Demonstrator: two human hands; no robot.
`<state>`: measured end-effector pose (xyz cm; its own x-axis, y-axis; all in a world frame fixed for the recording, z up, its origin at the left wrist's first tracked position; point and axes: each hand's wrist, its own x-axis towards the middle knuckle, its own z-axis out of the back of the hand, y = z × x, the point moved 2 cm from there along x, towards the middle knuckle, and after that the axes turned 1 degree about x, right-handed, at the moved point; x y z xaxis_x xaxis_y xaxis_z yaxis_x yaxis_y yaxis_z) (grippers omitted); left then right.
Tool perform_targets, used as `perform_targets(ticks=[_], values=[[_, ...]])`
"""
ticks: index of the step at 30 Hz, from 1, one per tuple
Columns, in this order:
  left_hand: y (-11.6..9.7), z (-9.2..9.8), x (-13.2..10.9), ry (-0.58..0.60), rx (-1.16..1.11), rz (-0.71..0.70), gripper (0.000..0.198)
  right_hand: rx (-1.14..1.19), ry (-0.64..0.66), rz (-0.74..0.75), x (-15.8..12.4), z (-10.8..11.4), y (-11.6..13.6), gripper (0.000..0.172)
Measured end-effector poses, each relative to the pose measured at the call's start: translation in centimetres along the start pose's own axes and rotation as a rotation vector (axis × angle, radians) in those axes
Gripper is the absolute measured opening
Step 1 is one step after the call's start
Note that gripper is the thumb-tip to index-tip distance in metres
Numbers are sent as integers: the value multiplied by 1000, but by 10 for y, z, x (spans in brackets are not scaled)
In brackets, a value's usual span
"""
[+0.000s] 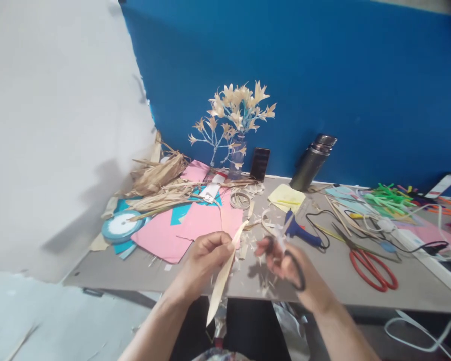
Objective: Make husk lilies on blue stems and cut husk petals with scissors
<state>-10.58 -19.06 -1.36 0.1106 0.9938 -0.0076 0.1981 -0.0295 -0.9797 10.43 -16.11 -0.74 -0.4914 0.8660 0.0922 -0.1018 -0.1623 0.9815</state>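
My left hand pinches a long pale strip of dried leaf that hangs down past the front edge of the grey table. Close to its right, my right hand grips small black-handled scissors, blades pointing toward the strip. Small pale cuttings lie on the table under both hands.
Pink paper sheets, dried husks and a teal tape roll lie at left. A vase of pale leaf flowers, a phone and a metal flask stand at the blue wall. A glue gun and red scissors lie right.
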Motion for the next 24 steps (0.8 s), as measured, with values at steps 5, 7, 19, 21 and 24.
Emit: perform_targets(ticks=[5,7,19,21,24], values=[[-11,-19,-2,-14,84,-77,26,59,145,-87,-24,-38,-5,72],[-13,-27,-2,1,96,-80,24,78,120,-86,-23,-42,-7,70],[-5,-30,-4,-9,274,-161,30,213,-40,-106,-24,-55,-28,66],[-2,-29,-5,-21,236,-133,28,276,-61,-110,-26,-56,-32,64],[4,-29,-5,-69,156,-97,28,393,-71,-103,-27,-56,-33,61]])
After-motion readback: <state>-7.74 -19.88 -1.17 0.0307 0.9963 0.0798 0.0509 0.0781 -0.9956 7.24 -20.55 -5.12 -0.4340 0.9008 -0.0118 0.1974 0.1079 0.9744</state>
